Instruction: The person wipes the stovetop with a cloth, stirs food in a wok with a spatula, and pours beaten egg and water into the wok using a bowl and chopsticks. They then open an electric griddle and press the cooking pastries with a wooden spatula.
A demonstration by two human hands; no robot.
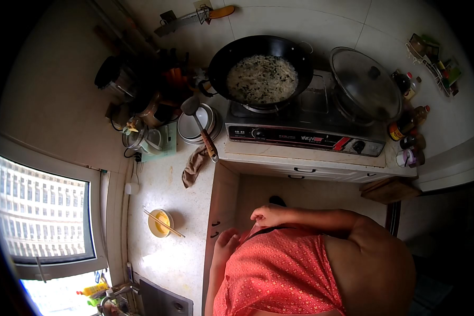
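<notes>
My right hand point(268, 216) is in front of my waist, its fingers closed on the edge of the red patterned garment point(284, 263) I wear. My left hand point(226, 243) is beside the garment's left edge, close to the counter front. Its fingers are loosely bent and a little apart, and I see nothing in them. A dark strip point(268, 229) lies across the cloth just below my right hand. Both hands are well away from the stove and the bowl.
A black wok point(218, 71) holding pale soup with dark green bits sits on the gas stove point(300, 138). A lidded pan point(366, 79) stands beside it. A spatula point(203, 129) rests across stacked plates point(187, 126), near a brown cloth point(196, 166). Chopsticks point(176, 231) lie over a yellow-filled bowl point(155, 229).
</notes>
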